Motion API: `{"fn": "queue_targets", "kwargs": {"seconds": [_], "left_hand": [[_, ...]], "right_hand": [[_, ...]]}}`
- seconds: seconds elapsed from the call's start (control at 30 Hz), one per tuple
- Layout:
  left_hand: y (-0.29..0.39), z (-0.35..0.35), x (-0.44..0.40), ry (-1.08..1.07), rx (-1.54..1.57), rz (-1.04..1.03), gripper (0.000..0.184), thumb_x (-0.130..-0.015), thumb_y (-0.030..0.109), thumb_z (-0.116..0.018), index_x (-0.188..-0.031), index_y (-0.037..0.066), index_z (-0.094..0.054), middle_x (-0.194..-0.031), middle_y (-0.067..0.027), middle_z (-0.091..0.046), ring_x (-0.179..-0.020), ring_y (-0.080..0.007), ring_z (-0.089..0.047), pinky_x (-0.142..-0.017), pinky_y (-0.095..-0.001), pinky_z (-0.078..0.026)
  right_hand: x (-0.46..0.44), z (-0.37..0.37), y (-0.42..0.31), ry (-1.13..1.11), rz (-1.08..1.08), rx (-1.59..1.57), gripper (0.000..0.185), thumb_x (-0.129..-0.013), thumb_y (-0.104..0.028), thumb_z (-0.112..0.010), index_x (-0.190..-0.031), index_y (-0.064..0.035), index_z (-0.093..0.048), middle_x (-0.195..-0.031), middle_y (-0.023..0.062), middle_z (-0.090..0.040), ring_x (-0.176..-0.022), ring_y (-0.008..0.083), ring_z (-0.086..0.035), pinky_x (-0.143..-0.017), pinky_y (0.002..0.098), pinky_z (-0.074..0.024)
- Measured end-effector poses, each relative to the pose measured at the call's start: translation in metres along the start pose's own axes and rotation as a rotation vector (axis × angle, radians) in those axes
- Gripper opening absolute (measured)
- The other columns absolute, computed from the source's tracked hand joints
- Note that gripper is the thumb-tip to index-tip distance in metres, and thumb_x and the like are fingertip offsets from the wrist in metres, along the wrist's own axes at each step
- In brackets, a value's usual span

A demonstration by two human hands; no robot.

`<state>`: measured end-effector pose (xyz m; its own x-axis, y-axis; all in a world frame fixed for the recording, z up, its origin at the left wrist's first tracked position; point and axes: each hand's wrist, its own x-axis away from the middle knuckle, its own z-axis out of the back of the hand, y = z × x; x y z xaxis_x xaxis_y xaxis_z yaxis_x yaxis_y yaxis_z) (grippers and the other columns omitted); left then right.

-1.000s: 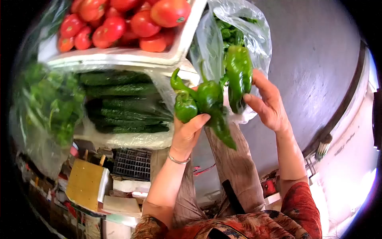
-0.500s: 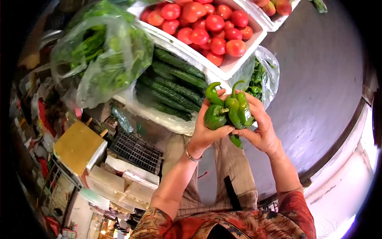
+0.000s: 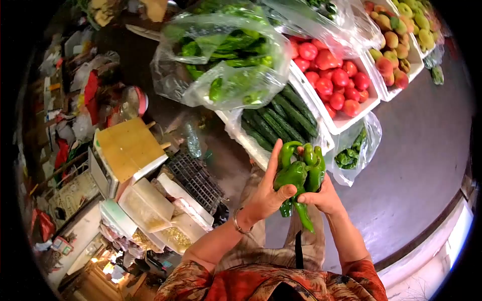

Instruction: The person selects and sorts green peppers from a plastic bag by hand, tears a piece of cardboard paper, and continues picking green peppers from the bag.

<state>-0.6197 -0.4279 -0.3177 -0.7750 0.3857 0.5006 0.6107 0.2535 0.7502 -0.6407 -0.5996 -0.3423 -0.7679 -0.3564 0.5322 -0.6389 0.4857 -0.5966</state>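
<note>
A bunch of several green peppers (image 3: pixel 292 175) is held between my two hands, in front of my body. My left hand (image 3: pixel 267 198), with a bracelet on its wrist, cups the bunch from the left, thumb lying across it. From the other side my right hand (image 3: pixel 325 196) grips it, its fingers partly hidden behind the peppers. One long pepper hangs below the thumbs. Just beyond my hands, dark green cucumbers (image 3: pixel 281 118) lie in a white foam box (image 3: pixel 258 156). A clear plastic bag (image 3: pixel 170 75) of green peppers rests at that box's far left.
Tomatoes (image 3: pixel 340 78) fill a foam box beyond the cucumbers, with peaches (image 3: pixel 394 47) in another box farther right. A small bag of greens (image 3: pixel 351 150) sits on the grey floor (image 3: pixel 411 145). A black plastic crate (image 3: pixel 193 173) and foam boxes (image 3: pixel 145 203) stand at my left.
My view has swung left, so the boxes and bags appear farther right. The peppers are held lower, nearer my body, and have turned in my hands; one now hangs down.
</note>
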Motion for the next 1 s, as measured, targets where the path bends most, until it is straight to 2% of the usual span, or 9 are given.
{"fn": "queue_targets", "kwargs": {"seconds": [0.4, 0.47, 0.53, 0.6, 0.7, 0.77, 0.8, 0.9, 1.0], "left_hand": [[0.136, 0.047, -0.007, 0.097, -0.242, -0.215, 0.091, -0.095, 0.040, -0.060, -0.155, 0.007, 0.002, -0.154, -0.0165, -0.025, -0.134, -0.0232, -0.036, -0.107, -0.0356, -0.033], [0.147, 0.074, -0.017, 0.207, -0.435, -0.242, 0.072, -0.098, 0.029, -0.058, -0.153, 0.007, -0.019, -0.151, -0.0123, -0.034, -0.129, -0.0226, -0.043, -0.105, -0.0343, -0.036], [0.161, 0.111, -0.042, 0.437, -0.723, -0.321, 0.042, -0.100, 0.022, -0.049, -0.136, 0.001, -0.050, -0.136, -0.0117, -0.053, -0.105, -0.0164, -0.058, -0.079, -0.0261, -0.047], [0.157, 0.167, -0.081, 0.390, -1.033, -0.407, 0.038, -0.094, 0.007, -0.056, -0.131, 0.002, -0.054, -0.133, -0.0109, -0.054, -0.096, -0.0143, -0.059, -0.075, -0.0237, -0.047], [0.142, 0.239, -0.139, 0.346, -1.599, -0.670, 0.060, -0.083, -0.007, -0.054, -0.140, 0.009, -0.045, -0.139, -0.0196, -0.048, -0.101, -0.0314, -0.062, -0.078, -0.0405, -0.052], [0.149, 0.255, -0.159, 0.252, -1.882, 0.034, 0.065, -0.081, -0.007, -0.054, -0.142, 0.013, -0.042, -0.138, -0.0186, -0.050, -0.105, -0.0358, -0.061, -0.081, -0.0447, -0.051], [0.148, 0.271, -0.167, 0.250, -1.881, 0.032, 0.065, -0.081, -0.007, -0.054, -0.142, 0.013, -0.042, -0.138, -0.0186, -0.050, -0.105, -0.0358, -0.061, -0.081, -0.0447, -0.051], [0.156, 0.308, -0.178, 0.307, -2.100, -0.343, 0.049, -0.083, 0.004, -0.057, -0.131, 0.015, -0.052, -0.109, -0.0131, -0.065, -0.085, -0.0366, -0.064, -0.073, -0.0484, -0.051], [0.198, 0.286, -0.165, 0.371, -1.403, -0.534, 0.018, -0.093, 0.019, -0.057, -0.097, 0.003, -0.064, -0.071, -0.0114, -0.064, -0.074, -0.0286, -0.065, -0.066, -0.0384, -0.050]], "right_hand": [[-0.122, -0.078, -0.029, -0.246, 0.143, -0.444, 0.111, -0.063, -0.033, -0.084, -0.151, -0.0050, -0.023, -0.152, 0.0120, -0.033, -0.137, 0.0287, -0.038, -0.114, 0.0413, -0.0293], [-0.132, -0.092, -0.035, -0.240, 0.224, -0.483, 0.109, -0.065, -0.035, -0.084, -0.151, -0.0052, -0.024, -0.148, 0.0148, -0.038, -0.132, 0.0308, -0.044, -0.111, 0.0432, -0.0353], [-0.137, -0.105, -0.045, -0.269, 0.174, -0.538, 0.107, -0.066, -0.034, -0.084, -0.150, -0.0053, -0.025, -0.147, 0.0155, -0.040, -0.130, 0.0317, -0.046, -0.110, 0.0447, -0.0374], [-0.145, -0.105, -0.043, -0.288, 0.155, -0.551, 0.104, -0.067, -0.034, -0.083, -0.150, -0.0057, -0.026, -0.144, 0.0160, -0.043, -0.126, 0.0328, -0.050, -0.107, 0.0465, -0.0405], [-0.157, -0.100, -0.032, -0.230, 0.108, -0.497, 0.101, -0.070, -0.033, -0.081, -0.150, -0.0060, -0.026, -0.140, 0.0156, -0.047, -0.121, 0.0327, -0.054, -0.105, 0.0468, -0.0424], [-0.164, -0.097, -0.017, -0.230, 0.103, -0.487, 0.098, -0.071, -0.033, -0.080, -0.149, -0.0058, -0.028, -0.137, 0.0150, -0.049, -0.119, 0.0317, -0.055, -0.104, 0.0455, -0.0431], [-0.165, -0.099, -0.011, -0.214, 0.072, -0.496, 0.096, -0.072, -0.032, -0.080, -0.148, -0.0056, -0.029, -0.136, 0.0150, -0.050, -0.119, 0.0313, -0.055, -0.104, 0.0448, -0.0431], [-0.170, -0.100, 0.001, -0.200, 0.031, -0.512, 0.089, -0.073, -0.032, -0.079, -0.145, -0.0048, -0.034, -0.132, 0.0145, -0.054, -0.118, 0.0298, -0.056, -0.104, 0.0425, -0.0434], [-0.184, -0.092, 0.026, -0.203, -0.049, -0.519, 0.082, -0.081, -0.031, -0.073, -0.147, -0.0052, -0.031, -0.142, 0.0179, -0.046, -0.121, 0.0367, -0.054, -0.106, 0.0558, -0.0399]]}}
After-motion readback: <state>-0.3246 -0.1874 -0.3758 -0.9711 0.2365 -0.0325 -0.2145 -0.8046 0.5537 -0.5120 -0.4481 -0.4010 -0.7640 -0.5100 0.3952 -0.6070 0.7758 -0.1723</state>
